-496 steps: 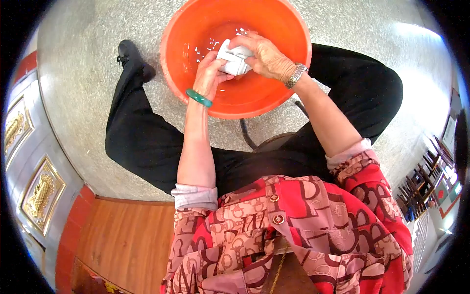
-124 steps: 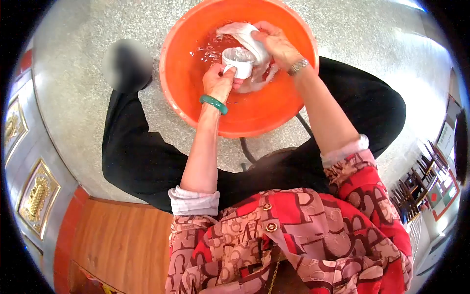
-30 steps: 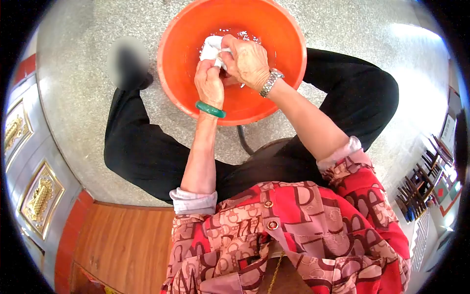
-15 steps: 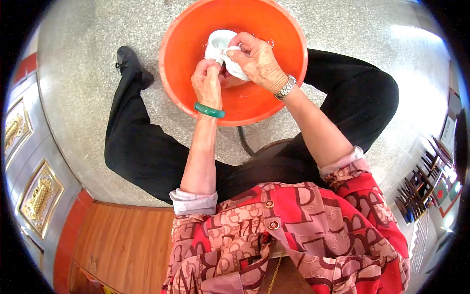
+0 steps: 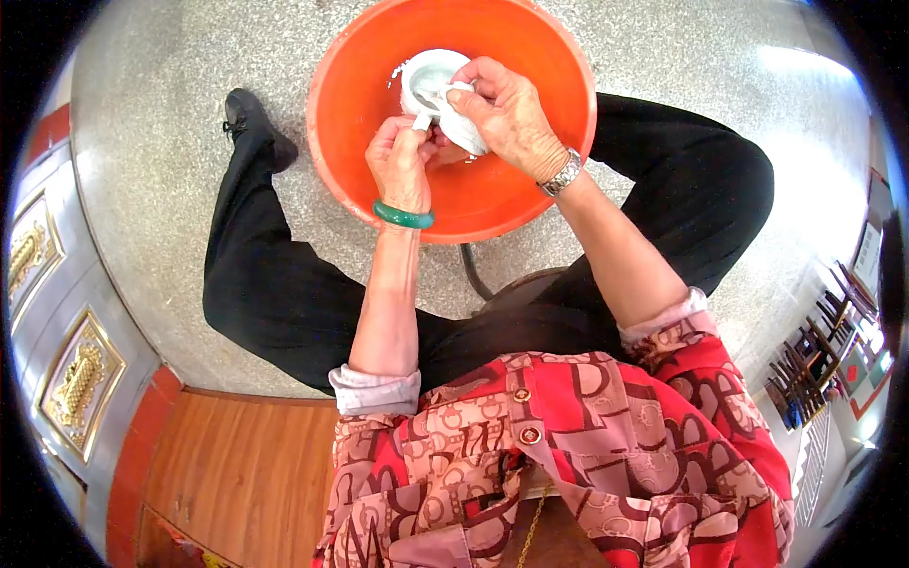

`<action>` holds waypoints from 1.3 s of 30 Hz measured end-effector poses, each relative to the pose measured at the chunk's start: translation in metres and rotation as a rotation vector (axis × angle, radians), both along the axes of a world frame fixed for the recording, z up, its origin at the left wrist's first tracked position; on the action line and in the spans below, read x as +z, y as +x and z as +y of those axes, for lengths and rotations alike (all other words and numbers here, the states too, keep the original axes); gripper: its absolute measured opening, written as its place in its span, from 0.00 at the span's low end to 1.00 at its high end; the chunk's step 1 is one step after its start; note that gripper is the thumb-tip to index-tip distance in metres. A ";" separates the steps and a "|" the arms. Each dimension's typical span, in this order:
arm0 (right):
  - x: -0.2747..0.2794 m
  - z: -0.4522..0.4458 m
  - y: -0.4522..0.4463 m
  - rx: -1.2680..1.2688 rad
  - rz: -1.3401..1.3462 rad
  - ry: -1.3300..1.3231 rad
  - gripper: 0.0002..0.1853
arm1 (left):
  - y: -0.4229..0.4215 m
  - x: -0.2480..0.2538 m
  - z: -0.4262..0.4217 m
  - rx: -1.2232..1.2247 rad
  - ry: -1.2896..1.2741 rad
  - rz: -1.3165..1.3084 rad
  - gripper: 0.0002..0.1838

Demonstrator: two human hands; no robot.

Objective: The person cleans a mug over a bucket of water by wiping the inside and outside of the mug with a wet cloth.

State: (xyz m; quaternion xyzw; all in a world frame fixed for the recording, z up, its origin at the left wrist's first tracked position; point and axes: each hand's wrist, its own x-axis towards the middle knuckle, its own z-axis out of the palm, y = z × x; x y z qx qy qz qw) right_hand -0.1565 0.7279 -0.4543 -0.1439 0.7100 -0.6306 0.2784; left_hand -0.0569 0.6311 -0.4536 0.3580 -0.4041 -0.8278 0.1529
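A white cup (image 5: pixel 428 79) is held over the orange basin (image 5: pixel 346 123), its open mouth tilted up toward me. My left hand (image 5: pixel 400 168) pinches the cup's handle on the near side. Bunched in the fingers of my right hand (image 5: pixel 512 118) is a white cloth (image 5: pixel 464 129), pressed against the right side of the cup near the handle. Part of the cloth hangs down below those fingers. Drops of water show beside the cup and under the cloth.
The basin stands on a speckled grey floor (image 5: pixel 227 47), between my two black-trousered legs (image 5: pixel 682 180). A wooden panel (image 5: pixel 246 473) lies at lower left, beside grey doors with gold ornaments (image 5: pixel 80 379). Dark wooden chairs (image 5: pixel 810 364) are stacked far right.
The cup has tipped, showing more of its inside. My right hand has shifted slightly right with the cloth. Fresh water drops appear around the cup. My left hand has barely moved.
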 end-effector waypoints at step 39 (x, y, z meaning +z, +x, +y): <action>0.005 0.001 -0.006 0.114 -0.054 0.092 0.05 | 0.001 -0.015 -0.002 0.031 0.043 0.020 0.02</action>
